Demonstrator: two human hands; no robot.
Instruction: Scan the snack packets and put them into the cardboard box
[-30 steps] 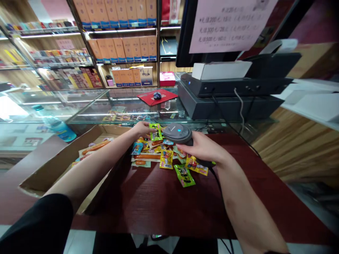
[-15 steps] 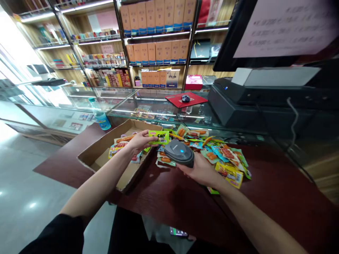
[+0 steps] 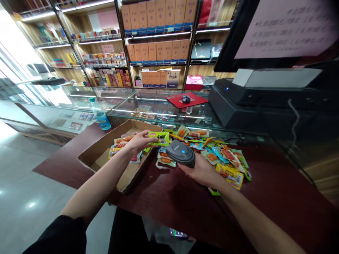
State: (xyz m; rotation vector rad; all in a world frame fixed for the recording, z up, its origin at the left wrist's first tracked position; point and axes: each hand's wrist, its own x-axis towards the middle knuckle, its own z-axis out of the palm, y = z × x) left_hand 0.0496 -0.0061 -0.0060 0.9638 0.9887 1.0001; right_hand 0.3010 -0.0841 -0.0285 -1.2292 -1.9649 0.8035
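Between the fingertips of my left hand (image 3: pixel 140 142) is a small green snack packet (image 3: pixel 160 138), held over the right side of a shallow cardboard box (image 3: pixel 100 150). My right hand (image 3: pixel 201 169) is wrapped round the handle of a dark grey barcode scanner (image 3: pixel 180 153), whose head points at the packet, close to it. Inside the box lie several packets, partly hidden by my left hand and forearm. A pile of sausage snack packets (image 3: pixel 212 155) spreads behind and to the right of the scanner. A yellow packet (image 3: pixel 230 175) lies at its front edge.
A blue bottle (image 3: pixel 101 116) stands behind the box. Along the back runs a glass display counter (image 3: pixel 124 102) with a mouse (image 3: pixel 185 98) on a red mat (image 3: pixel 173 99). A monitor (image 3: pixel 225 53) and black machine (image 3: pixel 227 102) stand at the right. A phone (image 3: pixel 178 233) is below the table edge.
The scanner and my right hand have shifted very slightly to the right. My left hand keeps the green packet in nearly the same place.
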